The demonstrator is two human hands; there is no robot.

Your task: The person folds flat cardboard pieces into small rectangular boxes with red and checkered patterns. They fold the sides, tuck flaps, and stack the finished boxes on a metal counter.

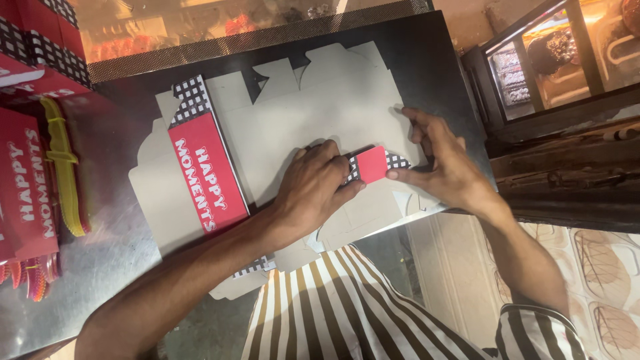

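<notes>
The flat cardboard box (300,120) lay unfolded on the dark counter (427,60), holding nothing. The left hand (317,183) pressed it down, fingers curled; the right hand (440,160) pinched its red flap (372,164).

flat carton (293,120) on counter (427,60), box stack (30,180) left

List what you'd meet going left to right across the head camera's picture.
Stack of red boxes → yellow plastic strips → red side panel of the flat cardboard box → left hand → small red flap → right hand → glass display case.
</notes>
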